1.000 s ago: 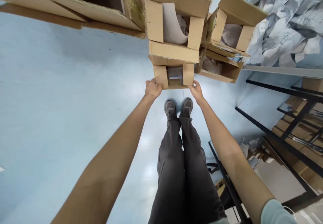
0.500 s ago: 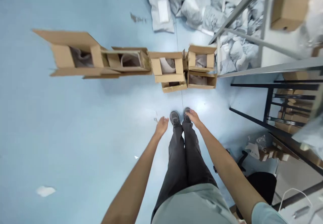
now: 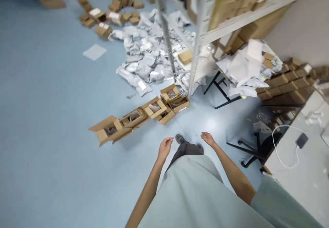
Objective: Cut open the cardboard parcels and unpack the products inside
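My left hand [image 3: 165, 148] hangs in the air with loosely bent fingers and holds nothing that I can see. To its right, my right hand [image 3: 208, 138] is also bare, its fingers relaxed and a little apart. Neither touches anything. Ahead of them on the blue floor stands a row of open cardboard boxes: a wide-flapped box [image 3: 104, 134] at the left end, a middle box [image 3: 140, 115], and a box [image 3: 162, 109] nearer the shelf. At the right end are two more boxes, an upper box [image 3: 162, 96] and a lower box [image 3: 184, 105]. Brownish-grey contents show inside; their kind is unclear.
Grey mailing bags [image 3: 144, 63] lie heaped beyond the row, beside a metal shelf post [image 3: 195, 67]. A table piled with white bags [image 3: 244, 67] stands right. Closer are a black chair base [image 3: 246, 152] and a white desk [image 3: 290, 173] with a cable.
The view has lifted and turned to the right, so the bag heap, shelf and desk show more. Both hands stay free, and the boxes appear farther off.
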Action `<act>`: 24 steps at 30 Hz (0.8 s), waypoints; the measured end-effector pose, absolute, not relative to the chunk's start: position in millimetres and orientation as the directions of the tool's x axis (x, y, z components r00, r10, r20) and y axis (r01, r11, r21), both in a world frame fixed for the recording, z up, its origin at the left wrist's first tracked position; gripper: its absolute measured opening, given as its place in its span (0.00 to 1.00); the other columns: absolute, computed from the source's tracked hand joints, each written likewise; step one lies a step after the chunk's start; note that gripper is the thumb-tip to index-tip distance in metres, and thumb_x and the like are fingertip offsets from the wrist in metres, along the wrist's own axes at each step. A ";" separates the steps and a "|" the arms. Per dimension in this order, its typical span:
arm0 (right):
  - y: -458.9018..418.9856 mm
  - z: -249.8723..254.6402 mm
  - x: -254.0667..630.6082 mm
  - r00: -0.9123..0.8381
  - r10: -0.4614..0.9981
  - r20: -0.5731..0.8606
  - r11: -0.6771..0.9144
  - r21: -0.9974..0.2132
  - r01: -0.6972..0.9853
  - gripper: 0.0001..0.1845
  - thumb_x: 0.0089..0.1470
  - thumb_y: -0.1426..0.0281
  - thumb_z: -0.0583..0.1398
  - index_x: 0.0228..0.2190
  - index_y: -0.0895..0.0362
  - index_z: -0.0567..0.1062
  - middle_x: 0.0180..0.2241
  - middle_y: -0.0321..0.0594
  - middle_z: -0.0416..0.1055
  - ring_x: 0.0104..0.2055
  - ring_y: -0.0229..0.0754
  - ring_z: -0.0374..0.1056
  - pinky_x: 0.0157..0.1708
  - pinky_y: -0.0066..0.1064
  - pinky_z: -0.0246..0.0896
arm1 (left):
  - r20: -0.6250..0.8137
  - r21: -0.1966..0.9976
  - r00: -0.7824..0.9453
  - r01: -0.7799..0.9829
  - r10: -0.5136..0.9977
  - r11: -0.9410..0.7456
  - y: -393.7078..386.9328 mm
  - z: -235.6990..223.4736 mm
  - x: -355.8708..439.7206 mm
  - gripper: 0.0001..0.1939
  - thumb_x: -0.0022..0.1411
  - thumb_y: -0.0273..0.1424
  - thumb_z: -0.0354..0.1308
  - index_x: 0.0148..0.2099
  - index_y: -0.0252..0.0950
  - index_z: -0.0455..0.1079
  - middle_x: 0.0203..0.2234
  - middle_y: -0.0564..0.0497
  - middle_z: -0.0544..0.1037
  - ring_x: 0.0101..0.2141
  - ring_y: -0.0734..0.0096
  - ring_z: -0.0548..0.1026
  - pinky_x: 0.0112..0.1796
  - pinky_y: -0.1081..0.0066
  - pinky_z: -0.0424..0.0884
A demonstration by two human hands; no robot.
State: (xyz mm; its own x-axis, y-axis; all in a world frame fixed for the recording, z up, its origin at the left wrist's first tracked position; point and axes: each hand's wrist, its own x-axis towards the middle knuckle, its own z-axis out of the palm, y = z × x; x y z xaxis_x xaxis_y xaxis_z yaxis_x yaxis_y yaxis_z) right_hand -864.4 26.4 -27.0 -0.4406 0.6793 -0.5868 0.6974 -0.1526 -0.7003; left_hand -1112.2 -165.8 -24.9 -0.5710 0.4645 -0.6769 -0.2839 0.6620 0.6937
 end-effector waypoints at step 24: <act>-324.6 149.0 -311.0 0.709 0.675 -0.204 -0.253 -0.967 -0.037 0.26 0.62 0.49 0.67 0.54 0.51 0.87 0.53 0.49 0.88 0.53 0.60 0.86 0.57 0.55 0.81 | -0.372 0.912 0.654 0.388 0.658 0.130 -119.6 147.4 -477.6 0.35 0.55 0.69 0.67 0.42 0.42 0.82 0.54 0.37 0.89 0.63 0.37 0.83 0.69 0.46 0.74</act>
State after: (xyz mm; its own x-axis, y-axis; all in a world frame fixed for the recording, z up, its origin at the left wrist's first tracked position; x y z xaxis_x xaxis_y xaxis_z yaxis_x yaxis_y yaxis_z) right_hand -311.0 -324.6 149.0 0.7095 0.6746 -0.2039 -0.0372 -0.2532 -0.9667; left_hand -477.6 -119.6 147.4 0.6544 0.6583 -0.3719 0.3879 0.1299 0.9125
